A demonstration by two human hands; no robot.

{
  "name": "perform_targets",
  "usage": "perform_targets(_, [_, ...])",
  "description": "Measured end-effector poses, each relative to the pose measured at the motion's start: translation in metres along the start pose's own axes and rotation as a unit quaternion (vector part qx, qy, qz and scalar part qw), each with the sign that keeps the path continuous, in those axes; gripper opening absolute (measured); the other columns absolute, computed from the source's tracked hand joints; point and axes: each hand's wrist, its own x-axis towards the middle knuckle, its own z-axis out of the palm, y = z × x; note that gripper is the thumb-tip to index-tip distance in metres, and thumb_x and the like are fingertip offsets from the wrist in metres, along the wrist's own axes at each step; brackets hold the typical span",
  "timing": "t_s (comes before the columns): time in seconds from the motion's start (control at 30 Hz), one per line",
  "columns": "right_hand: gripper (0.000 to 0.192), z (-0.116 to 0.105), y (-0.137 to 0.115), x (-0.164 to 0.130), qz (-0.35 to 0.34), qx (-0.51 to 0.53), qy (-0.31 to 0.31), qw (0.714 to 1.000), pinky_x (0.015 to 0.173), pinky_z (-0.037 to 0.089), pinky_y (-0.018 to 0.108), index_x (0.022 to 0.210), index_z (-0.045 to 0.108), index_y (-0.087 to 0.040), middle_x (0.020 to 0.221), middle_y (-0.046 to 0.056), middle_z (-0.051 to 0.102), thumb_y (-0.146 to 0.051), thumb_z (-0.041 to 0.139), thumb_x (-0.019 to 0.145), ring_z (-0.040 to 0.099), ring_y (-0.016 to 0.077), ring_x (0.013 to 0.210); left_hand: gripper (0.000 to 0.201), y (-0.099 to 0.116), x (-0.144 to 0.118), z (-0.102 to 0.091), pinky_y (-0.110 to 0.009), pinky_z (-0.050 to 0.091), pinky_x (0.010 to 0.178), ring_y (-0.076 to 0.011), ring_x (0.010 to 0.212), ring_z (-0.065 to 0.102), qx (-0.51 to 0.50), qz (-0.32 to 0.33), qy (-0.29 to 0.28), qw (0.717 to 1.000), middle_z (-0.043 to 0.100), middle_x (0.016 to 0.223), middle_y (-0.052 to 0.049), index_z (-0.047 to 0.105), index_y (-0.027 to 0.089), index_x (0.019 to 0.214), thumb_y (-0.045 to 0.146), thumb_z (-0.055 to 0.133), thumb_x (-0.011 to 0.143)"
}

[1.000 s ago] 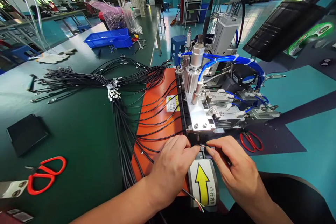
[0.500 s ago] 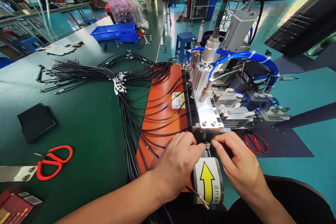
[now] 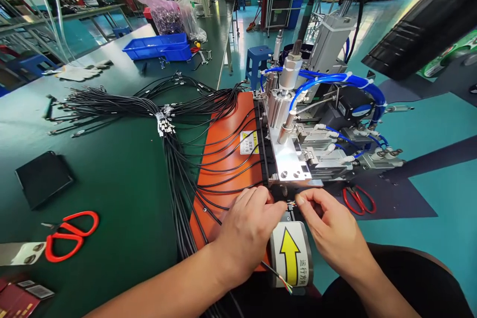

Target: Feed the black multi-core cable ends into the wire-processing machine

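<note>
- Lower centre of the frame: my left hand and right hand pinch a thin black cable's end at the machine, fingers closed on it.
- The cable looks light, limp and delicate; I'd judge gripping just behind its tip best.
- Red scissors lie lower left on the tabletop.

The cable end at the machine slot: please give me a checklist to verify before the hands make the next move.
1. Both hands on the cable end: ok. Left hand and right hand pinch it at the slot.
2. Coloured wires seated in the slot: cannot tell, the fingertips hide them.
3. Fingers away from the metal press block: not ok, they are directly beneath its edge.
4. Earlier cables lying in order across the orange plate: ok.
5. Red scissors apart from the hands: ok.
</note>
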Motion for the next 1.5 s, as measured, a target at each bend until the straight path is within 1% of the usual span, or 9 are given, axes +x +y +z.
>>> perform_targets(0.1, [0.028,0.001,-0.001,0.0,-0.007,0.002,0.006,1.0,0.07,0.042,0.032,0.085,0.062,-0.022,0.08,0.001,0.062,-0.046,0.053,0.095,0.054,0.0172,0.072,0.023,0.0,0.001,-0.001,-0.035,0.049,0.072,-0.0204,0.082,0.052,0.001,-0.002,-0.002,1.0,0.055,0.089,-0.006,0.07,0.019,0.106,0.014,0.051,0.094])
perform_targets(0.3, [0.02,0.005,0.003,-0.003,-0.128,-0.006,0.041,0.991,0.076,0.042,0.03,0.086,0.059,-0.021,0.088,0.002,0.058,-0.033,0.049,0.099,0.055,0.0164,0.083,0.024,0.001,0.001,-0.002,-0.035,0.051,0.076,-0.0204,0.086,0.054,-0.007,-0.007,-0.016,1.0,0.057,0.092,-0.007,0.07,0.02,0.108,0.012,0.053,0.093])
perform_targets(0.4, [0.019,0.006,0.004,-0.003,-0.145,-0.007,0.051,0.988,0.075,0.042,0.03,0.085,0.058,-0.021,0.087,0.002,0.056,-0.031,0.05,0.099,0.054,0.0162,0.083,0.023,0.001,0.001,-0.002,-0.036,0.052,0.077,-0.0204,0.087,0.055,-0.01,-0.007,-0.015,1.0,0.058,0.093,-0.007,0.07,0.019,0.108,0.012,0.053,0.093])
perform_targets(0.67, [0.021,0.007,0.004,-0.004,-0.116,-0.016,0.052,0.992,0.075,0.042,0.031,0.086,0.059,-0.021,0.088,0.003,0.058,-0.034,0.048,0.099,0.055,0.0174,0.082,0.024,-0.001,-0.001,0.0,-0.036,0.051,0.077,-0.0207,0.088,0.054,-0.019,0.006,-0.008,1.0,0.057,0.093,-0.007,0.069,0.018,0.109,0.013,0.051,0.094])
perform_targets(0.93, [0.035,0.007,0.001,0.001,-0.003,0.003,-0.004,1.0,0.058,0.04,0.029,0.082,0.058,-0.02,0.076,0.003,0.059,-0.05,0.047,0.095,0.052,0.0183,0.068,0.024,-0.001,-0.001,0.001,-0.036,0.049,0.076,-0.021,0.086,0.052,-0.014,0.003,-0.015,1.0,0.056,0.093,-0.007,0.069,0.019,0.108,0.013,0.05,0.095])
perform_targets(1.07, [0.038,0.004,0.004,0.001,0.055,0.08,-0.049,0.994,0.053,0.039,0.027,0.083,0.058,-0.02,0.068,0.0,0.056,-0.056,0.046,0.094,0.05,0.0161,0.059,0.024,-0.001,-0.001,0.0,-0.037,0.049,0.075,-0.0212,0.085,0.051,-0.013,-0.004,-0.014,1.0,0.056,0.092,-0.006,0.069,0.02,0.108,0.015,0.05,0.095])
perform_targets(1.2, [0.044,0.002,0.01,-0.003,0.124,0.18,-0.099,0.971,0.047,0.038,0.027,0.093,0.055,-0.021,0.056,-0.004,0.05,-0.062,0.039,0.095,0.047,0.0151,0.047,0.024,-0.002,-0.002,0.001,-0.037,0.049,0.074,-0.0208,0.083,0.05,-0.013,-0.005,-0.016,1.0,0.054,0.089,-0.006,0.069,0.02,0.108,0.014,0.05,0.095])
perform_targets(1.4, [0.037,0.005,0.002,-0.005,0.015,0.071,-0.063,0.995,0.063,0.043,0.027,0.087,0.054,-0.022,0.077,0.0,0.057,-0.054,0.04,0.099,0.053,0.0162,0.07,0.025,-0.001,-0.002,0.0,-0.039,0.05,0.077,-0.0217,0.087,0.051,-0.011,-0.006,-0.013,1.0,0.054,0.093,-0.007,0.068,0.021,0.11,0.014,0.051,0.094])
perform_targets(1.5, [0.034,0.008,0.001,-0.005,-0.017,0.042,-0.04,0.998,0.068,0.042,0.028,0.087,0.052,-0.022,0.078,-0.001,0.057,-0.049,0.038,0.101,0.053,0.016,0.073,0.029,-0.001,-0.004,-0.006,-0.042,0.051,0.079,-0.0237,0.092,0.051,-0.011,-0.007,-0.035,0.999,0.056,0.099,-0.008,0.066,0.023,0.117,0.013,0.052,0.093])
